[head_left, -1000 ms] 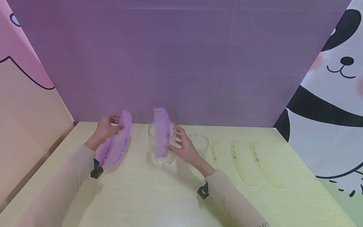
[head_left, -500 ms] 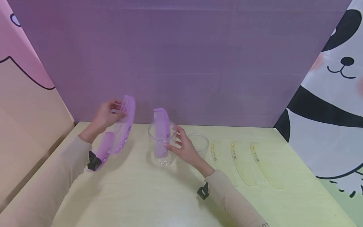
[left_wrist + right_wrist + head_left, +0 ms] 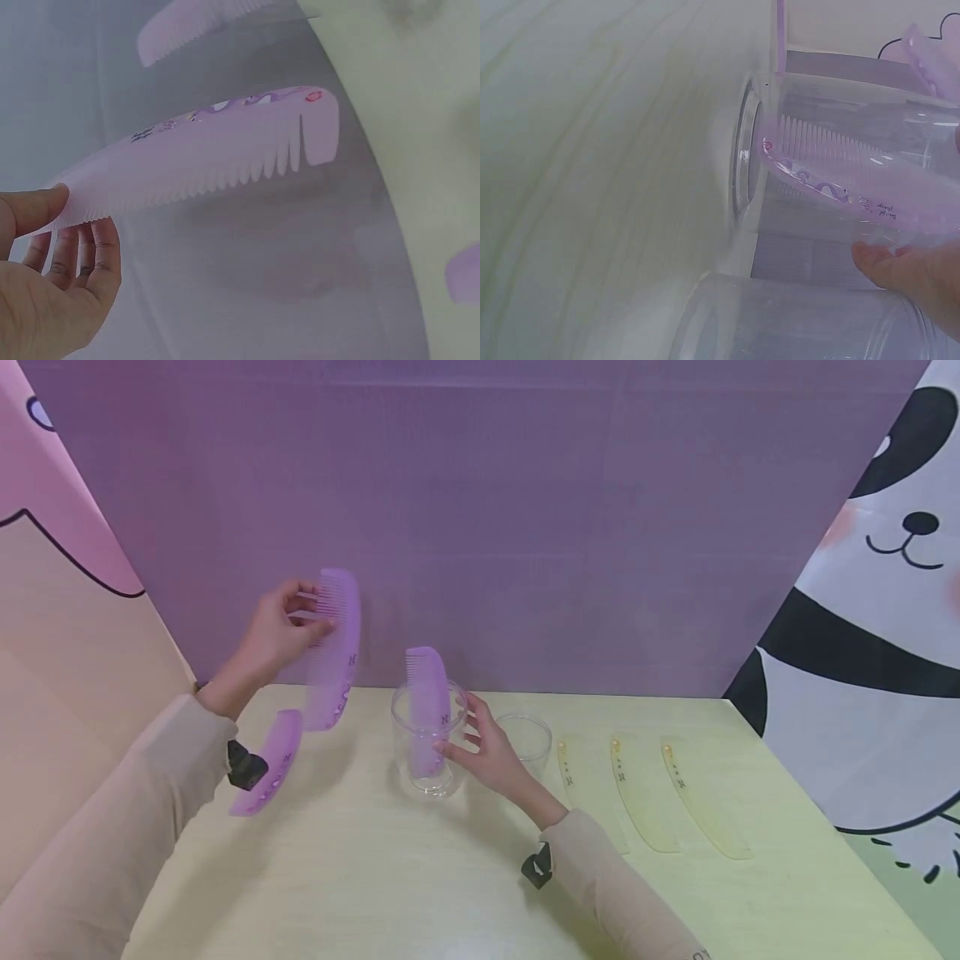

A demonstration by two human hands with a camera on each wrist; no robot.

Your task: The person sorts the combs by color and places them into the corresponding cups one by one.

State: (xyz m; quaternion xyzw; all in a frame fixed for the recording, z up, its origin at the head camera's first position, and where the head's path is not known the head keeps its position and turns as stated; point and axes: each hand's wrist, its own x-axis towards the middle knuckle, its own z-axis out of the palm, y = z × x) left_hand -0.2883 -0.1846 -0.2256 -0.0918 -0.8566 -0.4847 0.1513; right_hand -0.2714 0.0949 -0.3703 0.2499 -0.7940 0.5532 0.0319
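Note:
A purple comb (image 3: 337, 652) is raised off the table at the left, pinched near its upper end between the thumb and fingers of my left hand (image 3: 276, 628). The left wrist view shows its teeth and the printed back of the comb (image 3: 210, 150). My right hand (image 3: 491, 750) grips the side of a clear cup (image 3: 401, 735), which stands on the table. Inside that cup a second purple comb (image 3: 427, 693) leans upright, its top above the rim. A third purple comb (image 3: 281, 756) lies on the table below my left hand, partly hidden by the wrist camera.
Another clear cup (image 3: 528, 735) stands just right of my right hand. Further right, three pale yellow, see-through combs (image 3: 645, 814) lie in a row on the table (image 3: 420, 877). A purple backdrop (image 3: 480, 527) rises behind the table's far edge.
My left hand has lifted its comb up from the table, away from the comb lying there. The right hand and the cup it holds have stayed put.

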